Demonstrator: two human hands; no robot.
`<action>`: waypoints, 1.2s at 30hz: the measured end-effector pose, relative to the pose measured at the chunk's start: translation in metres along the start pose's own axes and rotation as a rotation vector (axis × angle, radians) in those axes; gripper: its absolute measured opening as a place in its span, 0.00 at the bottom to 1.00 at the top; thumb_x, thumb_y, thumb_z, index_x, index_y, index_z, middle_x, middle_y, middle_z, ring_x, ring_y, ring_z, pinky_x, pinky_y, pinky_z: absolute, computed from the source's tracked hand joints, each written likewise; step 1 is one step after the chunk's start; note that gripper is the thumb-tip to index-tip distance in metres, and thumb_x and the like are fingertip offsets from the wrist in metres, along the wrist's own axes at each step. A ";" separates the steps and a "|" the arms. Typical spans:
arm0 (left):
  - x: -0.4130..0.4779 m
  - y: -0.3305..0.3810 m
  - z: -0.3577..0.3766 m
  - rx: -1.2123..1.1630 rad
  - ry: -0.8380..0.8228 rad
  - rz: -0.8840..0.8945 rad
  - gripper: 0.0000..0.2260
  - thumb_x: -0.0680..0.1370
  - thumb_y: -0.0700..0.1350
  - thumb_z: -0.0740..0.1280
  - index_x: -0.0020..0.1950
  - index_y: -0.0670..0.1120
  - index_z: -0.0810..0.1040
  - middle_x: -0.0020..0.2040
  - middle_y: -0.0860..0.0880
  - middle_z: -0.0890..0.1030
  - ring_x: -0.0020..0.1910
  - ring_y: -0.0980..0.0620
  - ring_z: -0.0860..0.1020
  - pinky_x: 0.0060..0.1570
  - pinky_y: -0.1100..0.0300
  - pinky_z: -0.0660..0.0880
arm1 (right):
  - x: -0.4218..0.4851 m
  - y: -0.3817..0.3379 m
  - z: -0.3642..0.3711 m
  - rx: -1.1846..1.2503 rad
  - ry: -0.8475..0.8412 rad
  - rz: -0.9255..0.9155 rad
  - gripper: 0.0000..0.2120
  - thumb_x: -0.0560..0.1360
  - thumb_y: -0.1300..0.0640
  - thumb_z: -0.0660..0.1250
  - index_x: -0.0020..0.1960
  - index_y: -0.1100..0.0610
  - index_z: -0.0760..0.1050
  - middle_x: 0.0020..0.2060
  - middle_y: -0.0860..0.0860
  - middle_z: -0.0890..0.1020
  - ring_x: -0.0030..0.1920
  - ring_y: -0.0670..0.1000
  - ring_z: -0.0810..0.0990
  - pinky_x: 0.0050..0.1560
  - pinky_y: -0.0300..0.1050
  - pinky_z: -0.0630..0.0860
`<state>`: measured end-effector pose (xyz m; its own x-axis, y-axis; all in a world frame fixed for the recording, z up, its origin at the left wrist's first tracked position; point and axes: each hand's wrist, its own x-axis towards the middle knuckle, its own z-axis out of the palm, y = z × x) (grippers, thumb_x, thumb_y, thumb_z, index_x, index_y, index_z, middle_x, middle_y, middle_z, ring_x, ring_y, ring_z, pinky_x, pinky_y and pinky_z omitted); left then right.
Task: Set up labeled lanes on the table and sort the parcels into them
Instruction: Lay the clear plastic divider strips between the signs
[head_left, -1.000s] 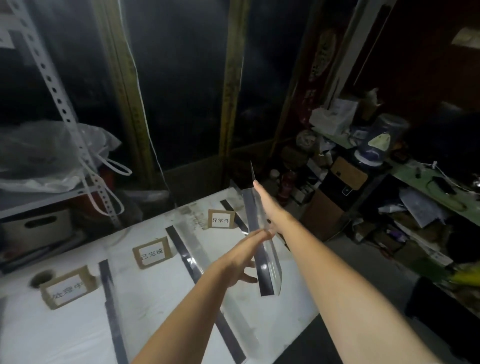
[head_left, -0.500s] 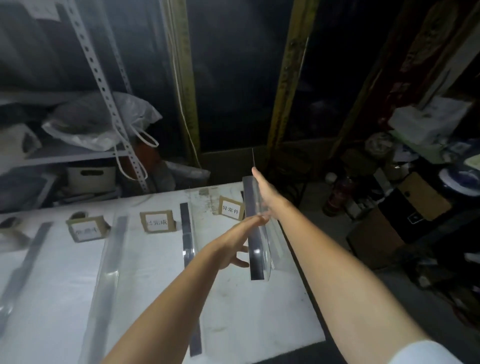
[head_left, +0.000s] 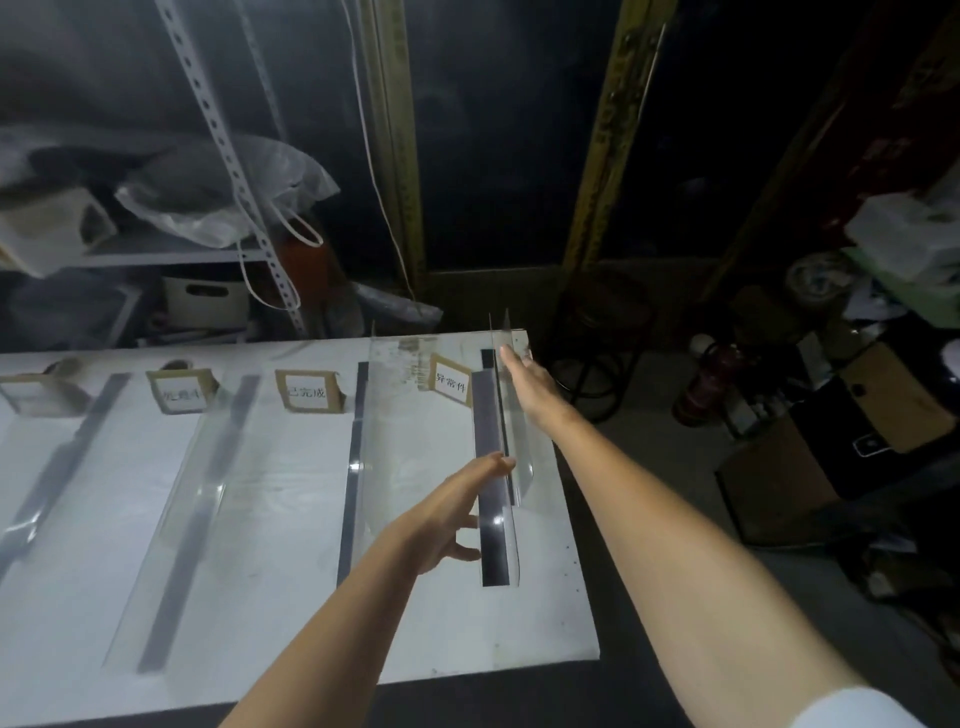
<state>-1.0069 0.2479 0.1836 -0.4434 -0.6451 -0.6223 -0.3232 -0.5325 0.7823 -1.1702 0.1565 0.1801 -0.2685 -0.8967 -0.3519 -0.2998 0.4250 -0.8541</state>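
Note:
A clear acrylic divider (head_left: 492, 551) with a dark base strip stands lengthwise near the right edge of the white table (head_left: 291, 597). My left hand (head_left: 452, 514) reaches its near part, with straight fingers touching the left face and top edge. My right hand (head_left: 524, 387) lies flat against the right face at the far end. Just left of the divider's far end stands a cardboard-framed label (head_left: 451, 385). Two more labels (head_left: 307, 392) (head_left: 182, 397) stand along the back edge. No parcels are in view.
Other clear dividers (head_left: 379, 431) (head_left: 208, 467) stand over dark tape strips (head_left: 358, 415) further left. A metal shelf with a plastic bag (head_left: 218, 208) is behind the table. Boxes and clutter (head_left: 831, 415) fill the floor to the right.
The view has swung left, so more of the table and its lanes shows. Both hands stay on the divider, which has come upright along the table's right edge.

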 end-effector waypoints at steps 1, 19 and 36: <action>0.004 -0.008 0.001 0.013 -0.004 -0.005 0.20 0.76 0.67 0.63 0.64 0.65 0.64 0.78 0.49 0.61 0.69 0.41 0.67 0.64 0.40 0.72 | 0.004 0.007 0.000 0.006 0.011 0.005 0.30 0.84 0.39 0.53 0.72 0.62 0.70 0.70 0.60 0.72 0.70 0.60 0.71 0.67 0.54 0.67; 0.067 -0.093 0.035 0.025 -0.012 -0.082 0.15 0.81 0.57 0.62 0.67 0.67 0.66 0.74 0.53 0.68 0.74 0.45 0.64 0.70 0.39 0.66 | 0.053 0.090 0.033 0.005 0.022 0.148 0.29 0.85 0.40 0.46 0.78 0.57 0.61 0.76 0.56 0.66 0.74 0.58 0.66 0.70 0.50 0.63; 0.073 -0.101 0.055 0.002 -0.079 -0.053 0.38 0.78 0.41 0.68 0.75 0.72 0.51 0.78 0.48 0.63 0.60 0.51 0.76 0.43 0.57 0.82 | 0.052 0.103 0.041 0.082 -0.018 0.173 0.28 0.86 0.46 0.45 0.78 0.63 0.59 0.75 0.62 0.66 0.74 0.62 0.65 0.72 0.50 0.62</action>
<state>-1.0526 0.2846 0.0613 -0.4900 -0.5711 -0.6585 -0.3492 -0.5636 0.7486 -1.1781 0.1483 0.0578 -0.2926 -0.8134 -0.5028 -0.1743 0.5623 -0.8083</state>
